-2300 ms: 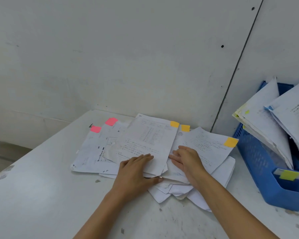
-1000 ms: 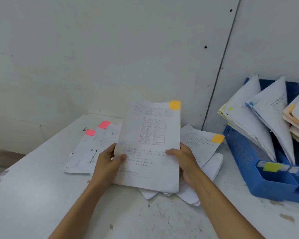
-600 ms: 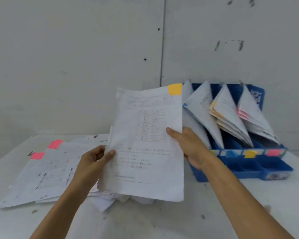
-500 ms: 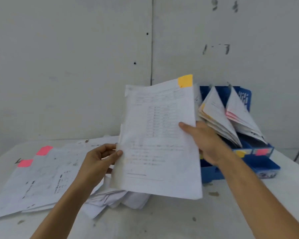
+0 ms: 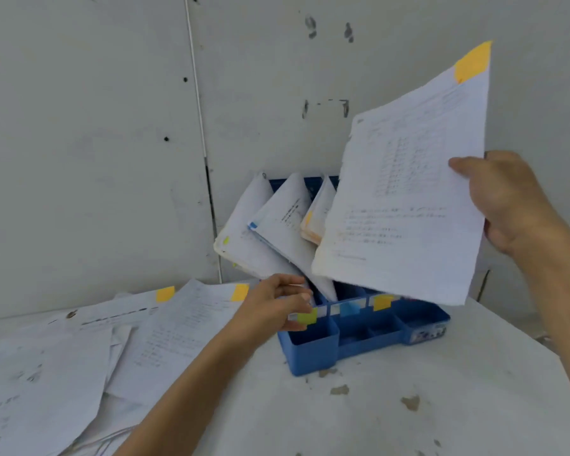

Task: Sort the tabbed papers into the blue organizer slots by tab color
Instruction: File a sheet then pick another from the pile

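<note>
One paper (image 5: 405,209) with an orange tab (image 5: 473,60) is pinched by its edge in the right hand (image 5: 510,202), raised above the blue organizer (image 5: 313,353); the left hand (image 5: 270,307) is at its left end, grip unclear.

A white table (image 5: 392,419) is seen, its top scuffed and dotted with brown blotches (image 5: 410,402) toward 5 o'clock from the middle of the view. A blue organizer (image 5: 313,353) is set on it at about 1 o'clock, back against the far edge, with its low front compartments turned toward the viewer. A spread of loose papers (image 5: 79,363) is laid flat from 9 to 7 o'clock, the sheets overlapping and running out past the left border. Two orange tabs (image 5: 165,293) are shown along the pile's far side, at 10 o'clock. A small dark speck (image 5: 71,313), perhaps a stain, is seen further left among the sheets.
</note>
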